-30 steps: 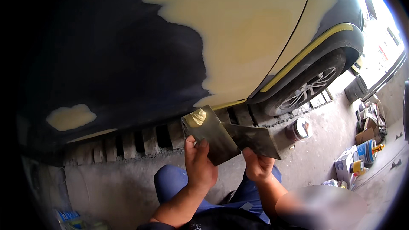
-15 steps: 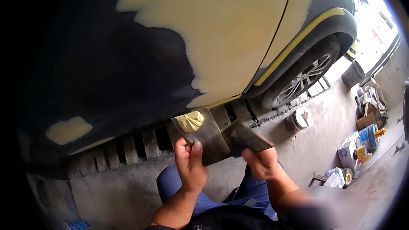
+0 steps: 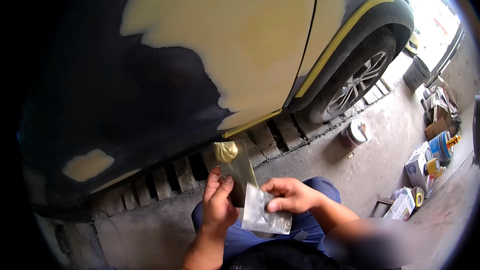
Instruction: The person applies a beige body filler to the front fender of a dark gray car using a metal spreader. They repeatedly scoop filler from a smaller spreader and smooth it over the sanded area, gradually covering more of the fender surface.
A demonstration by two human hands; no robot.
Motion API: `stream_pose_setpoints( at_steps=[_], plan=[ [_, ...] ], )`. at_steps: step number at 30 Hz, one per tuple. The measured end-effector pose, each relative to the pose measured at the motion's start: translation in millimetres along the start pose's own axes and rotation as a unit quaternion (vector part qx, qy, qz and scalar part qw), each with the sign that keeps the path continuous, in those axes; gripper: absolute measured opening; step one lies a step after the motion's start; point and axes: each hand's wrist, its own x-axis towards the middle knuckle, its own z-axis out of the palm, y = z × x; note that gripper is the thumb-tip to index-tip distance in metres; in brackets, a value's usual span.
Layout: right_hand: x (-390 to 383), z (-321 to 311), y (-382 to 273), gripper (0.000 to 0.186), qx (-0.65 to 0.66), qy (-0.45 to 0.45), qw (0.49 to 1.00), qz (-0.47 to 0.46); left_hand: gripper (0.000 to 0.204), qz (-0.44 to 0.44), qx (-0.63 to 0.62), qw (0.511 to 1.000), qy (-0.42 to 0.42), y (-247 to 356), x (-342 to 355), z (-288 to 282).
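Note:
My left hand (image 3: 220,201) grips a flat dark putty board (image 3: 242,170) by its near left edge, thumb on top. A glossy mound of yellow body filler (image 3: 226,152) sits at the board's far end. In my right hand (image 3: 296,196), pinched between thumb and fingers, is a thin metal putty spreader (image 3: 256,211) with its shiny face turned up. Its upper edge overlaps the board's lower right part; whether they touch I cannot tell. Beyond stands a dark car door (image 3: 170,80) with a broad pale-yellow filler patch (image 3: 245,35) and a small one lower left.
Yellow tape edges the wheel arch over the car wheel (image 3: 357,80). A slotted floor grate (image 3: 185,171) runs below the car. An open tin (image 3: 356,132) stands on the concrete. Boxes, tape rolls and a blue can (image 3: 440,146) line the right side.
The spreader has turned from dark and edge-on to shiny face up, and my right hand has come lower and closer to the left. The board is tilted more steeply.

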Motion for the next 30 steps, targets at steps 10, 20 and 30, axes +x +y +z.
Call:
stream_pose_setpoints(
  at_steps=[10, 20, 30],
  plan=[
    [-15.5, -18.7, 26.9, 0.042, 0.052, 0.257, 0.951, -0.161, 0.032, 0.213, 0.115, 0.970, 0.018, 1.3, -3.4, -1.1],
    [1.8, -16.1, -11.4, 0.025, -0.274, 0.278, 0.909, -0.148, 0.045, 0.127, 0.476, 0.865, -0.096, -7.5, -16.5, -21.6],
    [-3.6, -28.4, -90.7, 0.044, -0.355, 0.121, 0.849, -0.372, 0.031, 0.086, 0.497, 0.857, -0.106, 9.0, 5.7, -38.2]
  ],
)
